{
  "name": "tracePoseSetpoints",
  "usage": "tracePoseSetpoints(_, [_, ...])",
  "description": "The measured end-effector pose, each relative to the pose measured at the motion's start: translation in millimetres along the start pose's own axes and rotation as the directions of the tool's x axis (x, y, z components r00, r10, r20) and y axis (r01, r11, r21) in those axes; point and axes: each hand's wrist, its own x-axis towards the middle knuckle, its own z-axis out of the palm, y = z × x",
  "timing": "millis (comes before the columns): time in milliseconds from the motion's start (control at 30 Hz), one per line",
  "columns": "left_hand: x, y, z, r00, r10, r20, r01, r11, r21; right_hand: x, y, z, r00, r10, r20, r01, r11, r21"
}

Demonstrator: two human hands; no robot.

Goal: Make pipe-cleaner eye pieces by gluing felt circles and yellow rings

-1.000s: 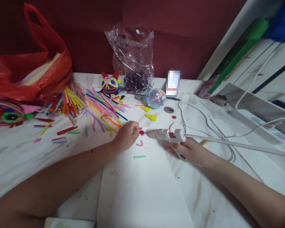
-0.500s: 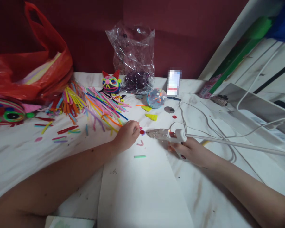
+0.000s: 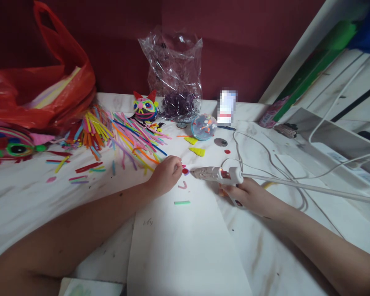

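My left hand [image 3: 165, 175] rests on the white table with its fingers curled, pinching a small red round piece [image 3: 185, 171] at the top of a white paper sheet [image 3: 185, 238]. My right hand [image 3: 249, 196] grips a white hot glue gun [image 3: 218, 174]; its nozzle points left and touches the red piece. A pink curved strip [image 3: 182, 186] and a short green strip [image 3: 181, 202] lie on the paper just below.
Several coloured strips [image 3: 120, 137] are spread at the back left beside a red plastic bag [image 3: 40, 94]. A striped cat-faced ball [image 3: 145, 107], a clear bag [image 3: 175, 78], a clear ball [image 3: 204, 127], yellow cones [image 3: 197, 151] and the gun's white cable [image 3: 296, 187] lie around.
Nothing has visibly moved; both hands stay as they were with the nozzle at the red piece, and only the view shifts slightly.
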Motion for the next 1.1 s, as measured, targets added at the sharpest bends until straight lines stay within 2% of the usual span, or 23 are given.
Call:
tracePoseSetpoints(200, [-0.3,1.5,-1.0,1.000,-0.001,0.006,0.001,1.000,0.003,1.6,6.1,2.5,1.000,0.008,-0.003,-0.008,1.000,0.001])
tracePoseSetpoints(567, [0.4,-0.4,-0.1,1.000,0.008,0.003,-0.008,1.000,0.000,0.4,-2.4,-0.4,0.999,0.034,0.012,-0.035,0.996,0.080])
tracePoseSetpoints(733, [0.2,-0.6,0.1,1.000,-0.002,0.005,0.002,1.000,-0.002,-0.8,-3.1,0.5,0.999,0.017,-0.034,-0.010,0.983,0.185])
tracePoseSetpoints(967, [-0.1,-1.3,0.6,1.000,0.008,0.002,-0.008,1.000,0.002,-1.6,2.3,-1.3,0.998,0.031,-0.055,-0.017,0.972,0.233])
tracePoseSetpoints(1100, [-0.4,-1.1,0.8,1.000,0.006,0.005,-0.006,1.000,0.001,-5.9,-3.7,-3.8,0.999,0.014,-0.029,-0.008,0.982,0.189])
